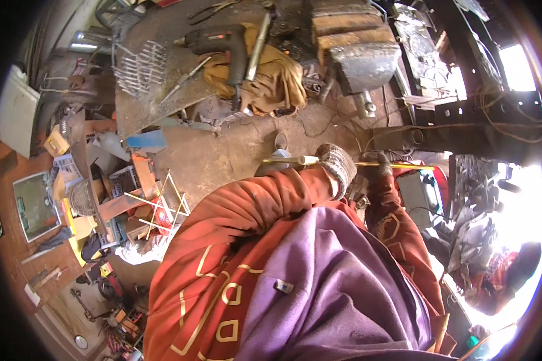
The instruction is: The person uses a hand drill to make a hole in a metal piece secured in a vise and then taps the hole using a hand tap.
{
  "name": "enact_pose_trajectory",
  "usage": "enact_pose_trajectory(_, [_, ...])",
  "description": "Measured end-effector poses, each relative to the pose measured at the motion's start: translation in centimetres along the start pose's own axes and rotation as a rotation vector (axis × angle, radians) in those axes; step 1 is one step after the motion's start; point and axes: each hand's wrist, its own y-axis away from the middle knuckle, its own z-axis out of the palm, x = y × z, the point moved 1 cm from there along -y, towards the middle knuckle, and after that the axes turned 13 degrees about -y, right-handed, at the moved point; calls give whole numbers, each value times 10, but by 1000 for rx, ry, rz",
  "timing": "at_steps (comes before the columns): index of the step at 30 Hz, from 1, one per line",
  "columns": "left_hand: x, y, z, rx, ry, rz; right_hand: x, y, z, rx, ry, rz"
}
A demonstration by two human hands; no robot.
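A thin yellowish rod (412, 166) lies crosswise in front of my body, with a pale cylindrical piece (308, 160) on it to the left. My left hand (337, 165), in a grey-brown knitted glove, is closed around the rod just right of that piece. My right hand (377, 162), in a darker glove, closes on the rod farther right; its fingers are partly in shadow. My left sleeve reaches across my chest. Beyond the rod, a small roundish object (281, 141) stands near the floor; what it is I cannot make out.
Ahead is a metal workbench (141, 111) with a drill-like power tool (223, 47), a hammer (260, 45), a brown cloth (283, 78) and a wire rack (140, 69). A heavy vise (364, 63) stands right of it. Clutter fills the left; a dark steel beam (451, 139) juts in from the right.
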Motion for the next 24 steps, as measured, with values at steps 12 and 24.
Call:
enact_pose_trajectory(12, [24, -60, 31, -94, -262, 245, 63, -25, -4, -19, 95, 2])
enact_pose_trajectory(24, [27, -21, -42, -23, -427, 264, 102, -28, 24, -69, 524, -220])
